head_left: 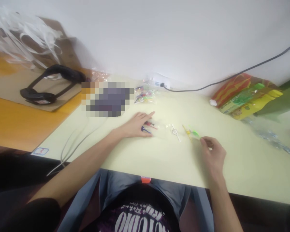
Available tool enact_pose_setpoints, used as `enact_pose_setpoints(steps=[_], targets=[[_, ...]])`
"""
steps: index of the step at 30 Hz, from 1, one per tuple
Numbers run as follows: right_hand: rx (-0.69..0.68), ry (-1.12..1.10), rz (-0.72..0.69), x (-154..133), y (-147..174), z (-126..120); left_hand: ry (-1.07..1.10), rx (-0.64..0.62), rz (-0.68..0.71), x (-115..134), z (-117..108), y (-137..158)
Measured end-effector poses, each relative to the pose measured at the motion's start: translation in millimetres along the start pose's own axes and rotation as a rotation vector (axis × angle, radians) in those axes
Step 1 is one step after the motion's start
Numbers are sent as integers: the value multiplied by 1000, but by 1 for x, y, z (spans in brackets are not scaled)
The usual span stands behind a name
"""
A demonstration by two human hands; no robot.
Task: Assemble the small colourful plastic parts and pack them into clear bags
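Yellow-green piece (188,132) lies between the surface's (135,158) front and back edges; my right hand (213,154) curls beside it, hold unclear; left hand (136,125) spread around red piece (149,123), blue piece (147,130). Step, I judge: arranging; next needs fine pinching.

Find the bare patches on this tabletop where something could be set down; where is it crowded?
Bare: the pale tabletop between its near edge and the white piece; behind that piece, up to the dark cable; and between the right hand and the clear plastic. Crowded: around the left hand, beside the blue piece and red piece.
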State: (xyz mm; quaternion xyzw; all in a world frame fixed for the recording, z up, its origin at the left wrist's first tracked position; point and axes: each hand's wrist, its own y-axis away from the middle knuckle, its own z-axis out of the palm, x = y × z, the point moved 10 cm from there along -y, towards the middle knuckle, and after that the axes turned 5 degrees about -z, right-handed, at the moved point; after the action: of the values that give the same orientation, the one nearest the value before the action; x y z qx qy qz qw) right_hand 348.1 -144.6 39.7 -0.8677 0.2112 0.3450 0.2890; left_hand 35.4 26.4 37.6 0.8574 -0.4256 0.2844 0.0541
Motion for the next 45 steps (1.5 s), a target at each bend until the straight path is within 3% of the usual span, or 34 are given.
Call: enact_pose_setpoints(steps=[13,19,25,30,36,42,45], targets=[[95,-142,105,11,2,-8,1,-6,1,-1,1,0],[-5,-221,26,-19,4,2,8,-15,-5,-1,1,0],[-221,-128,-128,-69,-4,33,15,-8,-3,-1,0,0],[-384,-172,-206,-98,-9,83,17,2,3,-2,0,0],[-550,-126,-311,-126,6,142,3,-8,3,1,0,0],[-662,-141,-435,-143,15,169,-8,-9,12,2,-1,0],[-678,-133,-408,-142,14,176,-14,-10,11,1,0,0]])
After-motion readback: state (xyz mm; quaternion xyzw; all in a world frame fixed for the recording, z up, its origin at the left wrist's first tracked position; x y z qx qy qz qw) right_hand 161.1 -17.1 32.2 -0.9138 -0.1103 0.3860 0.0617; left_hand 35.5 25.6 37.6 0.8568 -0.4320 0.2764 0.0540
